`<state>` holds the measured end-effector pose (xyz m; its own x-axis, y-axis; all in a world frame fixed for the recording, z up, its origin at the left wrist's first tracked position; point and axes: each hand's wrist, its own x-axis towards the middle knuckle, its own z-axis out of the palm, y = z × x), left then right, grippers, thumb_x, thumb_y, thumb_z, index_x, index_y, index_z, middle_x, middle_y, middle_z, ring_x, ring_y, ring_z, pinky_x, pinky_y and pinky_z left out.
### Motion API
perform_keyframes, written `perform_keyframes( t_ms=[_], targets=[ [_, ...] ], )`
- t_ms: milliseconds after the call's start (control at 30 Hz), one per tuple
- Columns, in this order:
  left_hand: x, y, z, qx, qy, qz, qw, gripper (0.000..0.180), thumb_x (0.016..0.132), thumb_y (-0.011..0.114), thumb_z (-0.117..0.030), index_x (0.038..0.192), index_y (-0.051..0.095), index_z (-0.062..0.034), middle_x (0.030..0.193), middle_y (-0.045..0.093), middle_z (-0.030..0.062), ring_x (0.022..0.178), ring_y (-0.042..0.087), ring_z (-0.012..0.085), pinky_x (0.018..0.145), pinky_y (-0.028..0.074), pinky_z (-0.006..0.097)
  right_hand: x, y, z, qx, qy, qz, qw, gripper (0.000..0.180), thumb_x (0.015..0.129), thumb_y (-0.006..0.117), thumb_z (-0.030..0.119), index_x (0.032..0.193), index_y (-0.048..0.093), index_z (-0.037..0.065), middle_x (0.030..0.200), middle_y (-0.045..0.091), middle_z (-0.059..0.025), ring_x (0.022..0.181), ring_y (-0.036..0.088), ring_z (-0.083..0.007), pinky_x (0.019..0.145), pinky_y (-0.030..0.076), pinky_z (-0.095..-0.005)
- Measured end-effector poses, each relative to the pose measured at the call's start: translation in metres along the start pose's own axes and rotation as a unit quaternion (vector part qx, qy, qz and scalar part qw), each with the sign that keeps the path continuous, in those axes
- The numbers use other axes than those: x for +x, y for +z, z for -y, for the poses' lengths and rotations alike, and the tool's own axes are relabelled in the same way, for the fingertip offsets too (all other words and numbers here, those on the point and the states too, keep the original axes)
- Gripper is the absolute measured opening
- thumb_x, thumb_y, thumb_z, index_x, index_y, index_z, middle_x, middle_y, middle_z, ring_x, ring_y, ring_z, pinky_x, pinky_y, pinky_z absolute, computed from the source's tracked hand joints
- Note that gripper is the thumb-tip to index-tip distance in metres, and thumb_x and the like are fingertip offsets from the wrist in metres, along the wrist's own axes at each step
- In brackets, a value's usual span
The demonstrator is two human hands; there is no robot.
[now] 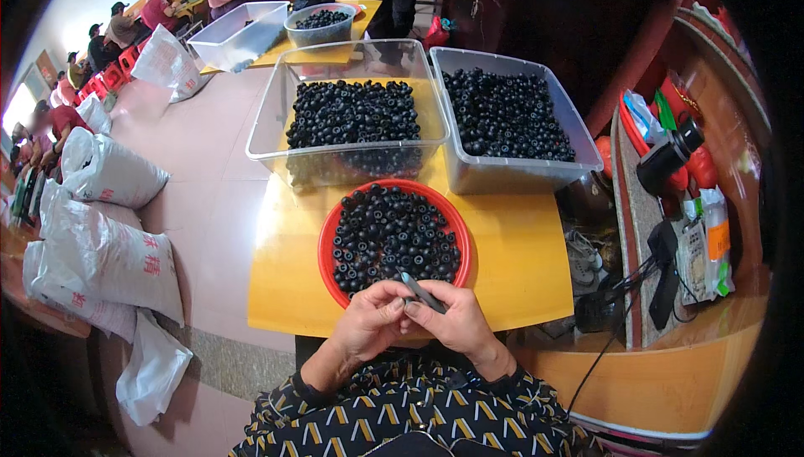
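Note:
My right hand is closed around a slim dark grey pen-like tool with a paler, bluish end. Close against it, my left hand has its thumb and fingers pinched together; whatever it holds is hidden. Both hands are over the near rim of a round red basin. Many small black round pieces with holes, like beads, lie in this basin. Behind it stand a clear plastic bin and, to its right, a whitish bin, both partly filled with similar pieces.
The basin and bins rest on a yellow tabletop. White sacks are piled at left. A shelf at right carries a black cylindrical object and cables. Farther back are another bin, a tub and several people.

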<state>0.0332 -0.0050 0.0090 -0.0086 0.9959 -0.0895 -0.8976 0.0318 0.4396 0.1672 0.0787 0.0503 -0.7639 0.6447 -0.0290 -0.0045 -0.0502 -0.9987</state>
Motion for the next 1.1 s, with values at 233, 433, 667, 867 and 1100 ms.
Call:
perform_keyframes(
  t_ms=[233, 433, 667, 867, 1100],
  targets=[
    [0.001, -0.002, 0.002, 0.031, -0.006, 0.013, 0.999, 0.015, 0.084, 0.057, -0.006, 0.099, 0.056, -0.0006, 0.088, 0.057, 0.0071, 0.074, 0.055, 0.0146, 0.068, 0.047, 0.027, -0.005, -0.009, -0.002, 0.029, 0.033, 0.022, 0.999, 0.023, 0.084, 0.06, 0.013, 0.101, 0.058, -0.002, 0.083, 0.061, -0.0018, 0.077, 0.055, -0.0064, 0.068, 0.046, -0.0221],
    [0.005, -0.001, 0.004, 0.067, -0.022, 0.0, 0.997, 0.017, 0.084, 0.059, -0.01, 0.098, 0.056, -0.0024, 0.087, 0.058, 0.0066, 0.073, 0.055, 0.0144, 0.066, 0.046, 0.027, -0.006, -0.015, -0.004, 0.0, 0.019, 0.026, 0.999, 0.025, 0.085, 0.057, 0.014, 0.103, 0.057, -0.003, 0.084, 0.061, -0.0031, 0.078, 0.055, -0.0074, 0.07, 0.046, -0.0231],
    [0.01, 0.003, 0.007, -0.016, -0.024, 0.015, 0.999, 0.02, 0.084, 0.059, -0.011, 0.102, 0.055, -0.0031, 0.088, 0.058, 0.0082, 0.074, 0.054, 0.0159, 0.068, 0.045, 0.027, -0.011, -0.018, -0.004, 0.026, 0.017, 0.005, 0.999, 0.026, 0.086, 0.055, 0.013, 0.105, 0.055, -0.004, 0.088, 0.062, -0.0082, 0.081, 0.058, -0.0114, 0.069, 0.047, -0.0258],
    [0.012, 0.001, 0.003, -0.032, 0.007, 0.025, 0.999, 0.018, 0.085, 0.057, -0.009, 0.101, 0.055, -0.003, 0.087, 0.057, 0.0081, 0.073, 0.052, 0.0161, 0.067, 0.044, 0.029, -0.019, -0.023, -0.004, -0.247, -0.135, -0.084, 0.956, 0.026, 0.083, 0.057, 0.011, 0.104, 0.056, -0.003, 0.081, 0.06, -0.0154, 0.07, 0.06, -0.024, 0.062, 0.047, -0.0297],
    [0.01, 0.002, 0.002, -0.029, 0.016, -0.008, 0.999, 0.017, 0.085, 0.056, -0.008, 0.101, 0.055, -0.003, 0.087, 0.057, 0.0074, 0.072, 0.052, 0.0156, 0.066, 0.044, 0.029, -0.028, -0.023, -0.004, -0.349, -0.187, -0.091, 0.914, 0.024, 0.079, 0.061, 0.011, 0.1, 0.06, 0.001, 0.071, 0.056, -0.0134, 0.059, 0.058, -0.0287, 0.052, 0.046, -0.0352]
  ],
)
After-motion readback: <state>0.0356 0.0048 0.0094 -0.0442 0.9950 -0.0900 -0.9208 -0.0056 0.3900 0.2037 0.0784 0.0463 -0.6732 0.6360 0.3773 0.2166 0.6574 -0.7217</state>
